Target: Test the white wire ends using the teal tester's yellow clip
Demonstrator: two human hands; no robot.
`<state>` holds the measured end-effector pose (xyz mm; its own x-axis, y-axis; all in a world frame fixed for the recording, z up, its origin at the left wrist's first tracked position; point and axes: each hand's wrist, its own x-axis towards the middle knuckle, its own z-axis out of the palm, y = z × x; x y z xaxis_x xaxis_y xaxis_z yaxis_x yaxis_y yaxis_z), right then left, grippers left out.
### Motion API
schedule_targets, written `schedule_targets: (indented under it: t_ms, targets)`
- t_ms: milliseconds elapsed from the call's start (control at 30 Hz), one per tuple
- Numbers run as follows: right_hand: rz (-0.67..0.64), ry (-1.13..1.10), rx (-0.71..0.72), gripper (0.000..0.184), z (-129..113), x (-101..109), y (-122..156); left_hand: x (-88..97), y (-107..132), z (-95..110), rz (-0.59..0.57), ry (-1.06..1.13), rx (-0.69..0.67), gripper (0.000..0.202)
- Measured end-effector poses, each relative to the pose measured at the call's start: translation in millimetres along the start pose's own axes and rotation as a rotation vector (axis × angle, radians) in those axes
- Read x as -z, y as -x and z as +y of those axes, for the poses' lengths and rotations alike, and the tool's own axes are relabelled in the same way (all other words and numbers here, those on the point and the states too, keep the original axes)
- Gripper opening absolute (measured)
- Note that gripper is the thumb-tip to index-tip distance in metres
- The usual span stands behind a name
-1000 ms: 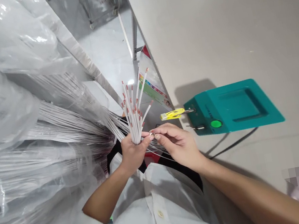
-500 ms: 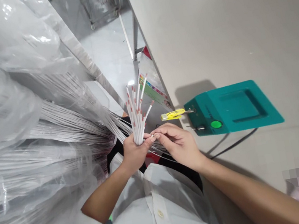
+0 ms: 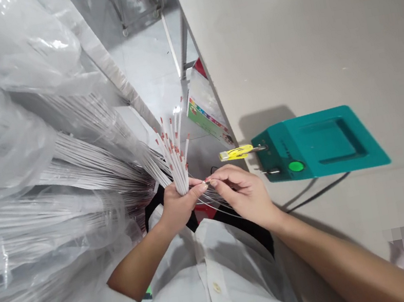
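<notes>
A bundle of white wires (image 3: 178,168) with bare copper-coloured tips stands up out of my left hand (image 3: 178,205), whose fingers are closed around it. My right hand (image 3: 246,190) pinches at a wire's small end against my left thumb and fingertip; the end is too small to make out well. Thin white strands run below both hands across my lap. Right of my hands, on the table, lies a teal device (image 3: 318,146) with a green button (image 3: 297,166) and a yellow clip (image 3: 237,152) on a metal post.
Long bunches of white wires (image 3: 90,163) under clear plastic sheeting (image 3: 24,119) fill the left side. The grey table (image 3: 302,34) spans the right, with a black cable (image 3: 319,193) by the device. A printed box (image 3: 206,113) and a wheeled rack (image 3: 138,11) stand beyond.
The wire bundle and my left hand have shifted slightly left, and the wire tips lean further left. My right hand stays close to my left fingertips.
</notes>
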<state>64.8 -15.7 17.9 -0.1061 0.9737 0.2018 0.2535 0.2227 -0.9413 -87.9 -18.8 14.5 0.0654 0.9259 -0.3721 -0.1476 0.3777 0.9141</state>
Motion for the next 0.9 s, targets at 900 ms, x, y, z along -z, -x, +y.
schedule_targets:
  t_ms: [900]
  targets:
    - [-0.173, -0.629, -0.418, 0.021, 0, -9, 4, 7.9, -2, 2, -0.307, 0.198, 0.169, 0.030]
